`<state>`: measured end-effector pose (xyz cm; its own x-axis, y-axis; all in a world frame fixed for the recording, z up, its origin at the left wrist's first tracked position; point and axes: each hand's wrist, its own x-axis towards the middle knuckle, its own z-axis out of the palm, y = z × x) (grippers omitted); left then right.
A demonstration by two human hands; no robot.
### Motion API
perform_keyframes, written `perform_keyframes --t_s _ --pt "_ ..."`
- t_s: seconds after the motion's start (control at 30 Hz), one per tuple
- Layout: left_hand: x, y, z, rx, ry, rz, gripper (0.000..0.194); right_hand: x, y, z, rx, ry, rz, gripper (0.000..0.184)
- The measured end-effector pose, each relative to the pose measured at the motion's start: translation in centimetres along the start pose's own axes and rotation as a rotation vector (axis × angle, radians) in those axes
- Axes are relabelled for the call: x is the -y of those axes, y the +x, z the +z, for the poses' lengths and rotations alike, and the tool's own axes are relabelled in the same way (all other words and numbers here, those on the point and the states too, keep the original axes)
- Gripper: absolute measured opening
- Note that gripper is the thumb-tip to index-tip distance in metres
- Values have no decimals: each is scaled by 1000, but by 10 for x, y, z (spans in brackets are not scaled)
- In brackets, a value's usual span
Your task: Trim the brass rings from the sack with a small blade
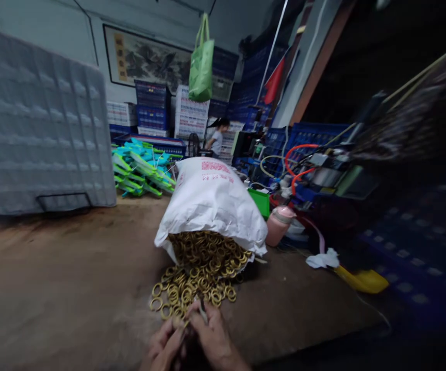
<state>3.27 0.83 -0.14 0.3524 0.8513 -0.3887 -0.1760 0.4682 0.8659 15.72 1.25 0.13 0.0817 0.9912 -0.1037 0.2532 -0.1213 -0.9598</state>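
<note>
My left hand [165, 344] is closed, fingers pinched on a brass-coloured ring [186, 324] of which only a small edge shows. Close beside it, my right hand [214, 335] grips a small thin tool [202, 308] with a dark tip and a pale grey body; its kind is unclear. Both hands almost meet at the ring. Just beyond them lies a heap of loose brass-coloured rings [184, 291], spilling from the mouth of a white woven sack [211, 201] that lies on its side with red print on top.
The brown tabletop [71, 278] bears a pink bottle [279, 225] right of the sack. Cyan and green plastic parts [141, 167] are piled behind, near a large grey ribbed panel [45, 123]. Tubed equipment [323, 172] stands at right; a person [217, 140] is far back.
</note>
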Motion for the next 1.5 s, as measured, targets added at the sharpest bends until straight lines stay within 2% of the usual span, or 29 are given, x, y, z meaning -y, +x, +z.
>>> perform_keyframes --t_s 0.13,0.2,0.3,0.43,0.63,0.77,0.87,0.93,1.0,1.13,1.23,1.37,1.5 --pt "-5 -8 1 2 -1 74 45 10 -6 -9 18 -242 -158 21" --pt "-9 -11 2 0 -37 80 44 10 -11 -10 87 -401 -231 14" --pt "-11 -14 4 6 -84 100 45 7 -17 -9 170 -558 -288 26" --pt "-10 -13 3 13 -69 142 44 4 -18 -7 159 -638 -337 33" --pt "-4 -10 -1 -3 -2 250 41 8 -16 -5 145 -687 -331 33" --pt "-8 -22 0 7 55 311 38 7 -11 -10 184 -712 -217 31" --pt "-14 -30 0 32 -9 235 35 3 -6 -20 102 -760 -135 32" --pt "-18 -30 -4 12 -95 136 33 0 -4 -26 44 -761 -136 31" --pt "-20 -28 -10 -23 -178 78 32 -1 -6 -27 40 -745 -159 29" --pt "-20 -24 -26 -110 -301 80 33 -7 -19 -17 118 -728 -216 30" --pt "-20 -25 -37 -154 -348 90 30 -13 -26 -5 124 -732 -240 28" --pt "-22 -27 -46 -135 -466 101 21 -20 -26 3 67 -793 -268 24" --pt "-20 -26 -52 -90 -620 23 24 -26 -21 4 -1 -867 -273 24"
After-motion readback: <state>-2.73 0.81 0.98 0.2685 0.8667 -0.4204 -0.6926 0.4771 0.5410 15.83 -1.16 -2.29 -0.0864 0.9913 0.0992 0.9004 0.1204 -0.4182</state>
